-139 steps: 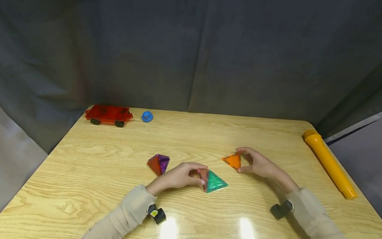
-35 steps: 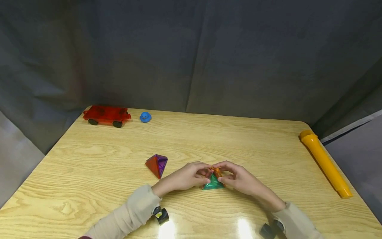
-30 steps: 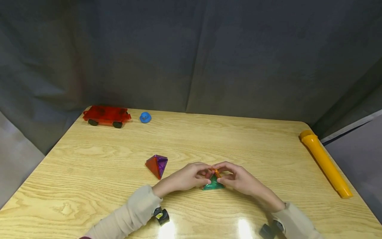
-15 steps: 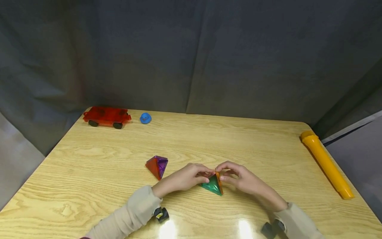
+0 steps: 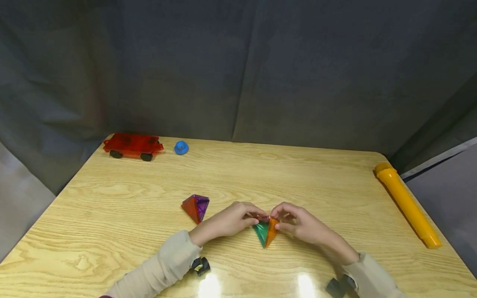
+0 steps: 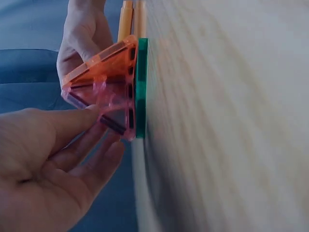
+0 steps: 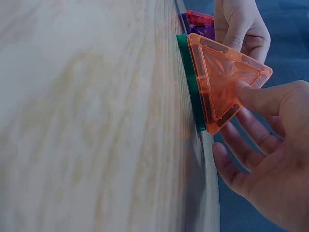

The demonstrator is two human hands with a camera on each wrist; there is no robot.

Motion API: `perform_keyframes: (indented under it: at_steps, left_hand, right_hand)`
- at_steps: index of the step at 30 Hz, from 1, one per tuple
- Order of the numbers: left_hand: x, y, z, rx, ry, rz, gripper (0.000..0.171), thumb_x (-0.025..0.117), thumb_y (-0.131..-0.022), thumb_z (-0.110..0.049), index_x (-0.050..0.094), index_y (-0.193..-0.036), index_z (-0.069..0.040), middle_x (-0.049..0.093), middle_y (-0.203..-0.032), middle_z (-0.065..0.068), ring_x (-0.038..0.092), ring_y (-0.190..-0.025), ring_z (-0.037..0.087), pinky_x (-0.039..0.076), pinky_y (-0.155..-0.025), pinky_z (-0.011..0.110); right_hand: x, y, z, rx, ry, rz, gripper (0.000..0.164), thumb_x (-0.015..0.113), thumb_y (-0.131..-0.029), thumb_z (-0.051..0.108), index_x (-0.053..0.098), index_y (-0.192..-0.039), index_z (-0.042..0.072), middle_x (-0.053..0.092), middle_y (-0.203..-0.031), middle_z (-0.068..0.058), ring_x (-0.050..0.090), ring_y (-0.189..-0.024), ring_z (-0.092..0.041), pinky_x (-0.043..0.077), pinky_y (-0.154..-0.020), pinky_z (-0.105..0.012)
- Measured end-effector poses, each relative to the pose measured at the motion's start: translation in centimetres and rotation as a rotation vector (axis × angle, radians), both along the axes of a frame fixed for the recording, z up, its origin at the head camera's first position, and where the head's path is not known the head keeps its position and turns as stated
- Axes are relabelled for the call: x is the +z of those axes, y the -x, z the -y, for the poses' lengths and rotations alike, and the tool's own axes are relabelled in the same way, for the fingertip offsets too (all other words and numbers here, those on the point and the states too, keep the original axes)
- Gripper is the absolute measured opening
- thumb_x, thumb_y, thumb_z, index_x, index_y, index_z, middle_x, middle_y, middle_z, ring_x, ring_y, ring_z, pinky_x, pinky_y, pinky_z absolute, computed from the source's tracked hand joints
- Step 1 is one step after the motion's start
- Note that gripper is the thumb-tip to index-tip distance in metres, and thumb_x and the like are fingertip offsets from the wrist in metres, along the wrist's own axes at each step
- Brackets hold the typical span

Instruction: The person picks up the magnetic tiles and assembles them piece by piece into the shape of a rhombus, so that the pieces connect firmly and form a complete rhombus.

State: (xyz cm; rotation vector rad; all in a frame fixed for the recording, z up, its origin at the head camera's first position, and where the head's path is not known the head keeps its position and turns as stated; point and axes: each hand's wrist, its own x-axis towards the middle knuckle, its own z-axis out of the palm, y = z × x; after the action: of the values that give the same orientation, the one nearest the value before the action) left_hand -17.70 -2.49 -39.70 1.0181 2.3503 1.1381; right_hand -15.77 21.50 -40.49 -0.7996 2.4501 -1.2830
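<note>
While both hands meet in the lower middle of the head view, the left hand (image 5: 227, 218) and right hand (image 5: 302, 223) pinch a small pyramid (image 5: 266, 231) of green, orange and pink tiles on the table (image 5: 335, 186). I judge the sides are closing; next needs gentle, even pressing.

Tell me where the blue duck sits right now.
In the head view, the blue duck sits at the table's far left, just right of the red toy car.

Small pyramid of translucent triangular magnetic tiles (image 5: 266, 231), near centre of the table. Green tile (image 7: 189, 82) lies flat on the wood; orange tile (image 7: 223, 77) and pink tile (image 6: 107, 104) lean together above it.
</note>
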Motion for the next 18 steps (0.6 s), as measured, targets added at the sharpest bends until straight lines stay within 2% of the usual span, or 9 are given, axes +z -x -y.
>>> perform_keyframes:
  at_steps: [5,9,13,15,18]
  left_hand:
    - [1.1,0.2,1.0,0.033,0.015,-0.031,0.032,0.053,-0.097,-0.007,0.059,-0.128,-0.003,0.061,-0.125,0.011,0.058,-0.112,0.023,0.049,-0.090,0.029]
    - [3.2,0.2,2.6,0.079,-0.004,-0.074,0.033,0.053,-0.098,-0.009,0.057,-0.130,-0.002,0.058,-0.130,0.011,0.054,-0.118,0.026,0.047,-0.095,0.037]
    - [5.2,0.4,5.2,0.160,-0.030,-0.151,0.035,0.055,-0.097,-0.011,0.057,-0.130,-0.003,0.058,-0.129,0.013,0.054,-0.118,0.028,0.046,-0.096,0.042]
    - [5.5,0.6,6.7,0.200,-0.032,-0.180,0.036,0.057,-0.096,-0.012,0.057,-0.131,-0.003,0.058,-0.129,0.013,0.054,-0.119,0.029,0.045,-0.097,0.043]
    - [5.3,1.0,9.2,0.263,-0.015,-0.145,0.041,0.062,-0.094,-0.018,0.056,-0.132,-0.004,0.057,-0.131,0.013,0.053,-0.121,0.029,0.043,-0.099,0.044]
  right_hand:
    - [0.0,-0.2,-0.2,-0.025,-0.007,-0.023,0.022,0.068,-0.087,0.008,0.059,-0.107,0.006,0.061,-0.099,-0.003,0.056,-0.089,-0.013,0.050,-0.078,-0.027]
    - [0.0,-0.3,-0.3,-0.023,-0.001,-0.030,0.028,0.070,-0.086,0.009,0.057,-0.110,0.005,0.059,-0.100,-0.004,0.055,-0.089,-0.016,0.049,-0.077,-0.027]
    - [-0.1,-0.3,-0.3,-0.019,-0.013,-0.066,0.045,0.074,-0.083,0.016,0.053,-0.120,0.003,0.060,-0.107,-0.006,0.057,-0.096,-0.022,0.049,-0.082,-0.032]
    - [-0.2,-0.3,-0.3,-0.011,-0.020,-0.086,0.053,0.075,-0.082,0.020,0.050,-0.125,0.002,0.060,-0.112,-0.008,0.057,-0.102,-0.026,0.049,-0.086,-0.037]
    - [-0.2,-0.2,-0.2,0.009,-0.029,-0.081,0.060,0.076,-0.081,0.023,0.047,-0.130,0.001,0.058,-0.119,-0.011,0.056,-0.110,-0.031,0.047,-0.091,-0.044]
